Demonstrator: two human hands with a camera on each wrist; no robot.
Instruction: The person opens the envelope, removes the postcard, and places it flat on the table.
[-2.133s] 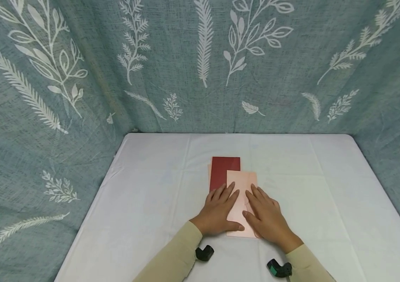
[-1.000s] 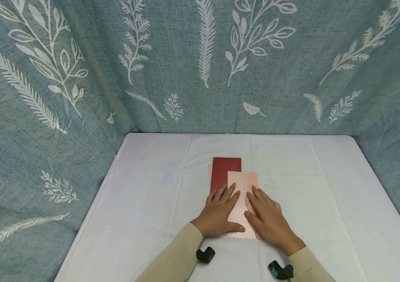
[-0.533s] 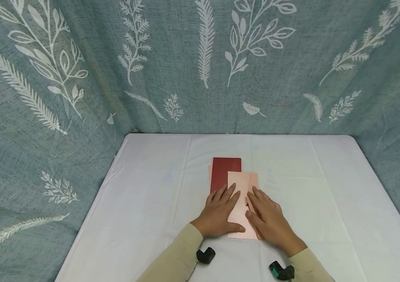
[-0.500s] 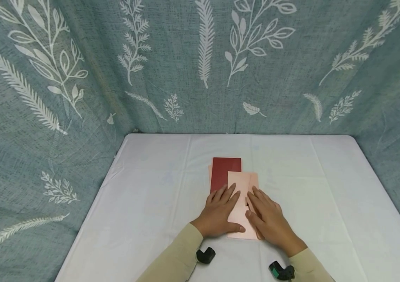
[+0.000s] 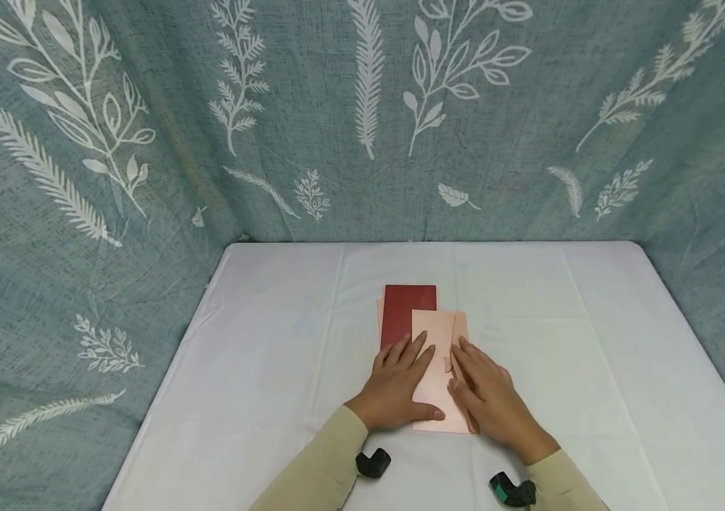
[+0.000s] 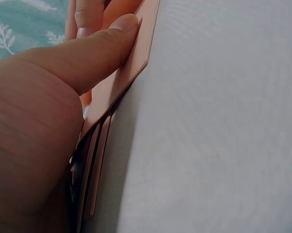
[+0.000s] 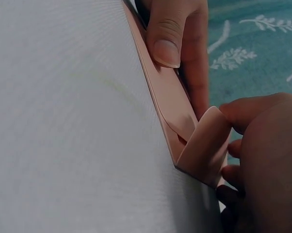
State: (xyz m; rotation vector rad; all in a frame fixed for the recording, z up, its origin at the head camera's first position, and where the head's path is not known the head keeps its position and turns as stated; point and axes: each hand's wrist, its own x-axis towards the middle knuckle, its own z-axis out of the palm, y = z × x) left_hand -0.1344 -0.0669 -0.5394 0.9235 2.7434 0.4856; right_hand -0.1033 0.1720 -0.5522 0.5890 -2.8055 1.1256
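Note:
A pale pink paper envelope (image 5: pixel 434 383) lies lengthwise in front of the person. My left hand (image 5: pixel 394 387) rests flat over its left part, fingers spread and thumb across the lower end. Along the opposite side, a long flap (image 7: pixel 202 145) stands lifted and bent in the right wrist view. At its edge, my right hand (image 5: pixel 496 404) has the thumb and bent fingers holding it. A dark red envelope (image 5: pixel 403 312) lies partly beneath the pink one, its lower part covered. Thin pink layers (image 6: pixel 101 165) show below the upper envelope in the left wrist view.
A white cloth covers the table (image 5: pixel 273 341). Teal curtains (image 5: pixel 311 128) with white leaf prints hang behind it and at both sides. Small black devices sit at the left wrist (image 5: pixel 373 463) and right wrist (image 5: pixel 512 491).
My right hand has shifted slightly to the right, and the flap edge has come up with it, showing more of the envelope. My left hand has stayed in place.

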